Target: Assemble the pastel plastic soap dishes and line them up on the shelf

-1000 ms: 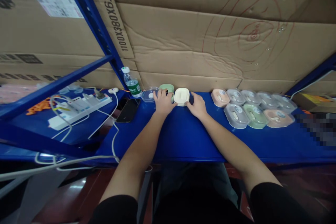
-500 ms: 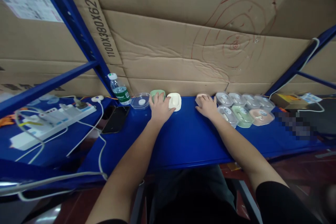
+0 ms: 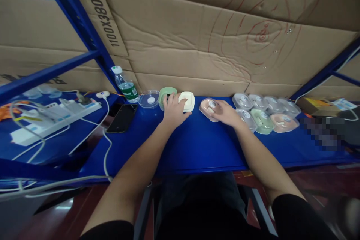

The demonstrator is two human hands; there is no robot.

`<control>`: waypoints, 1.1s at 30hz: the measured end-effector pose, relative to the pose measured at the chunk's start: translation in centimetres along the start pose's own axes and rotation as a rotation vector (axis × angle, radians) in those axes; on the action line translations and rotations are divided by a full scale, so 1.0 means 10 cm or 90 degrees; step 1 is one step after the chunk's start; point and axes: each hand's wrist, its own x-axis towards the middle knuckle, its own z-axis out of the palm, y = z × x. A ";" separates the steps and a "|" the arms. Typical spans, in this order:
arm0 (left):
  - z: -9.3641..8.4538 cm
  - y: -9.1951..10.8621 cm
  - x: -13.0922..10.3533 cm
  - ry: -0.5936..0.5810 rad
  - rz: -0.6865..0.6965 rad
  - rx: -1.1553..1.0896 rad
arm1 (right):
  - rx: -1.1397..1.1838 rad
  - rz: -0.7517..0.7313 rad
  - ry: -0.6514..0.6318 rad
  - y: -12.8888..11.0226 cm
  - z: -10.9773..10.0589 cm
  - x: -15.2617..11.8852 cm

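My left hand (image 3: 173,111) rests between a green container (image 3: 165,92) and a cream-coloured square dish (image 3: 189,99), its fingers spread. The fingertips overlap the near edge of the green one and the left side of the cream one; whether they touch cannot be seen. My right hand (image 3: 226,113) is wrapped round the right side of a pink container with a clear lid (image 3: 207,107). A round label shows on that lid. To the left of the green container lies a clear lid (image 3: 146,102) with a white round spot.
Right of my right hand stand several lidded containers (image 3: 264,124) in two rows. A water bottle (image 3: 128,89) and a black phone (image 3: 122,118) are at the left. Further left lies a power strip (image 3: 56,120) with cables. Cardboard (image 3: 174,45) stands behind the blue table (image 3: 197,150).
My right hand has drawn the pink container left, away from the rows and nearer the cream dish. My left hand's fingers have slid off the top of the green container. The camera view has shifted.
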 end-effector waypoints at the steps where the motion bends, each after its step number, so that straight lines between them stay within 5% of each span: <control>1: 0.00 0.00 0.00 -0.006 0.001 -0.002 | -0.001 -0.008 -0.013 -0.01 -0.01 0.00; 6: -0.01 0.02 -0.01 -0.039 -0.005 -0.017 | -0.034 -0.074 -0.052 -0.09 -0.02 -0.02; 10: -0.04 0.04 0.01 -0.030 0.040 -0.048 | 0.024 -0.064 0.068 -0.18 -0.08 -0.04; 14: -0.16 0.16 -0.01 -0.013 0.196 -0.093 | 0.169 -0.030 0.213 -0.23 -0.13 -0.07; 20: -0.33 0.34 -0.08 -0.009 0.337 -0.074 | 0.498 0.100 0.271 -0.22 -0.04 -0.04; 24: -0.37 0.36 -0.10 0.003 0.332 -0.066 | 0.578 0.163 0.225 -0.23 -0.01 0.02; 29: -0.34 0.29 -0.05 0.021 0.298 -0.089 | 0.580 0.124 0.188 -0.20 -0.01 0.03; 33: -0.31 -0.06 0.08 0.078 0.104 -0.078 | 0.376 0.040 0.232 -0.11 0.00 0.02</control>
